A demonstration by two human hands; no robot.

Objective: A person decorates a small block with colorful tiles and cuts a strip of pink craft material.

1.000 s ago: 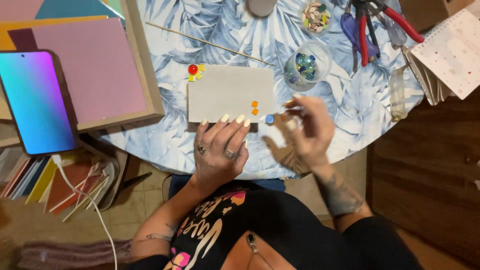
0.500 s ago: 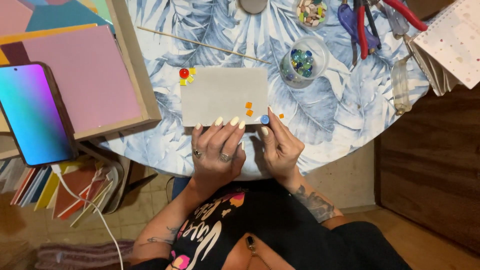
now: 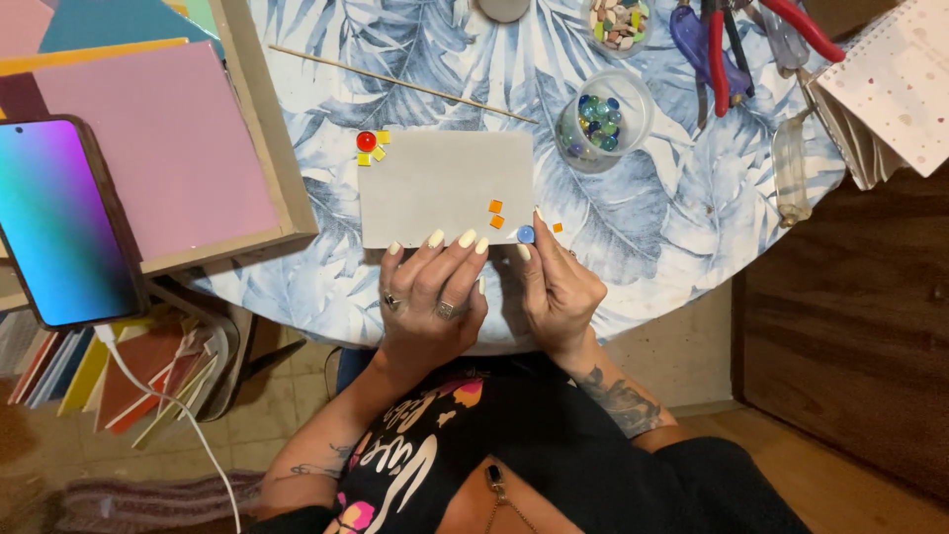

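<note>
A grey rectangular board (image 3: 443, 188) lies on a round table with a blue leaf-print cloth (image 3: 652, 227). My left hand (image 3: 430, 297) rests flat at the board's near edge, fingertips on it. My right hand (image 3: 559, 287) is beside it, its fingertips touching a round blue bead (image 3: 526, 233) at the board's near right corner. Two small orange squares (image 3: 495, 214) sit on the board and a third (image 3: 558, 227) lies just off it. A red bead with yellow squares (image 3: 370, 146) marks the far left corner.
A clear cup of blue and green beads (image 3: 598, 121), another dish of pieces (image 3: 619, 22), red-handled pliers (image 3: 720, 49), a thin wooden stick (image 3: 395, 83) and a notebook (image 3: 890, 79) lie on the table. At left stand coloured paper sheets (image 3: 158, 148) and a lit phone (image 3: 54, 222).
My right hand came down from a raised position and now holds its fingertips at the blue bead by the board's corner. The left hand stayed on the board's edge.
</note>
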